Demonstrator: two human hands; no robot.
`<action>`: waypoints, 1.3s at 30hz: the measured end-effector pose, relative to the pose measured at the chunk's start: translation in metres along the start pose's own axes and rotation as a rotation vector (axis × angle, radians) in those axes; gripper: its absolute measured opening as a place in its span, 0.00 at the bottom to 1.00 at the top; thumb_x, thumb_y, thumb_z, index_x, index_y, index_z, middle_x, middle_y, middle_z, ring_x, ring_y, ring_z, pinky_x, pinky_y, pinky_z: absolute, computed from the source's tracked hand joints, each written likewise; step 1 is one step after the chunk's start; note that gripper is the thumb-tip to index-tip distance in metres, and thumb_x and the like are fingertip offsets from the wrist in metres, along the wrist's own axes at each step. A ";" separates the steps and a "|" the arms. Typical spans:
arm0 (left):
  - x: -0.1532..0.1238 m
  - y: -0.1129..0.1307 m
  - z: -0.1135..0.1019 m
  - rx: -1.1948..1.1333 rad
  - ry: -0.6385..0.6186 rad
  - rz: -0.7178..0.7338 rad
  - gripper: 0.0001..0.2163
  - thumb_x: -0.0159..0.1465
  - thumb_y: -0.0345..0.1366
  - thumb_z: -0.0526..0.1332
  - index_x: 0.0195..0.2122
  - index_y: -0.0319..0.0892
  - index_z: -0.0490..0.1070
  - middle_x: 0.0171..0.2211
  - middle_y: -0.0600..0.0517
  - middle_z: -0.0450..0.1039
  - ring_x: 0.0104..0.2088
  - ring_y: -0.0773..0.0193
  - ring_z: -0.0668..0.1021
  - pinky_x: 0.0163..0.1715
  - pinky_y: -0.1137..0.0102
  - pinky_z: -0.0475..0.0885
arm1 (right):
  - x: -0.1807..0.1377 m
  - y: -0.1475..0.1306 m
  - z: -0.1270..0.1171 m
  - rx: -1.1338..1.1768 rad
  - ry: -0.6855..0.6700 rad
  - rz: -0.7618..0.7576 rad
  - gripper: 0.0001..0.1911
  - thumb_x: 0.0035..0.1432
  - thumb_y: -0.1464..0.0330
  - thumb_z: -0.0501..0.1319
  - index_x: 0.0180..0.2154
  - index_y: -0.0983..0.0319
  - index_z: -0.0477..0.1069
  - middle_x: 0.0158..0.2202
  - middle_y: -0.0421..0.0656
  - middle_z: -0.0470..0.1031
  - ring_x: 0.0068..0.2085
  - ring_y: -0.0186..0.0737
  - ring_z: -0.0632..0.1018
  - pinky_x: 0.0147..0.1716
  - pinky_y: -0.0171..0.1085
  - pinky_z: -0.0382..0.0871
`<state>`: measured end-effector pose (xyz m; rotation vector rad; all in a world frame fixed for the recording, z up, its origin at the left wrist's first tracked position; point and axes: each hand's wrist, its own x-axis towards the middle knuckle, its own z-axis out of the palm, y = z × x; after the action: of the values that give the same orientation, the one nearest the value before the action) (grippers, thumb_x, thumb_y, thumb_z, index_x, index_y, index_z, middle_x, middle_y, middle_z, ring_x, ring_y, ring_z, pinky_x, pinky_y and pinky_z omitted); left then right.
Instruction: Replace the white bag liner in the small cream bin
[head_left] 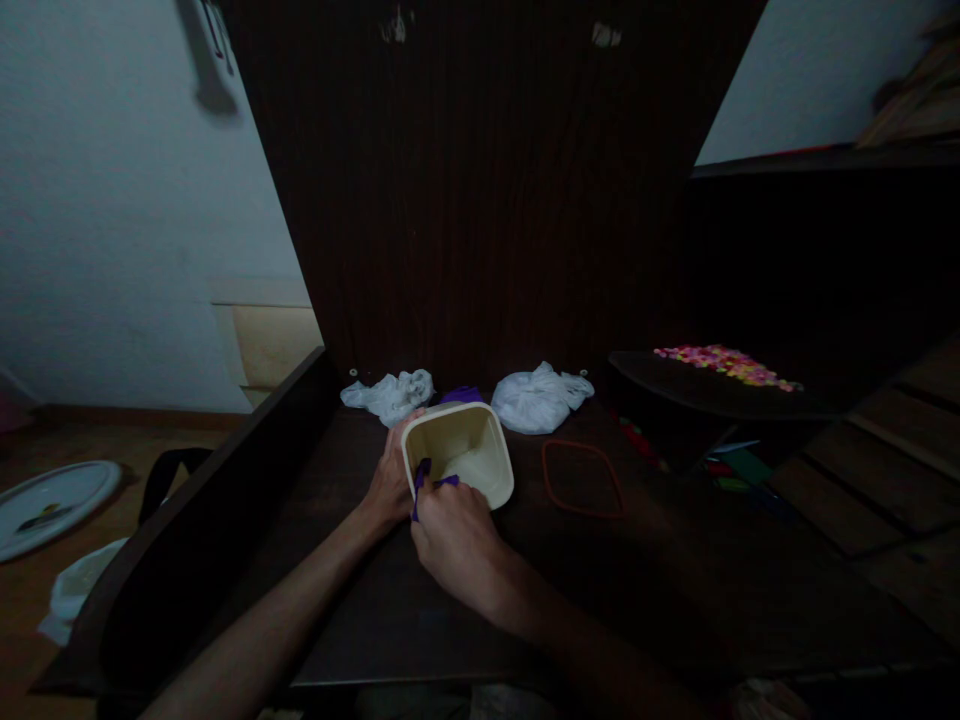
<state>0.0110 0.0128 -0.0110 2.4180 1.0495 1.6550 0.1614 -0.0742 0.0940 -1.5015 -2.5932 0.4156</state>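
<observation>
A cream square plastic container [480, 462] lies tilted on the dark wooden desk [660, 580], its opening towards me. My left hand [390, 478] grips its left wall. My right hand [454, 535] is closed on a purple cloth [426, 482] at the container's near rim. More purple material [461, 395] shows just behind the container.
An orange-red sealing ring [583, 478] lies flat to the right. Two knotted white plastic bags [390, 393] [536, 398] sit at the desk's back. A dark tray with coloured beads [724, 365] is at the right. A white plate [52, 500] is on the floor at left.
</observation>
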 end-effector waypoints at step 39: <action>0.021 0.021 -0.006 -0.045 -0.203 0.376 0.44 0.61 0.40 0.69 0.71 0.40 0.43 0.61 0.31 0.64 0.65 0.38 0.67 0.65 0.37 0.61 | 0.015 0.051 -0.028 -0.377 -0.484 -0.234 0.34 0.49 0.64 0.71 0.54 0.78 0.73 0.55 0.66 0.74 0.55 0.61 0.77 0.54 0.45 0.72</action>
<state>0.0208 0.0057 0.0174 2.8098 0.5498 1.4494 0.2030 -0.0321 0.1050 -1.2873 -3.3414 0.3040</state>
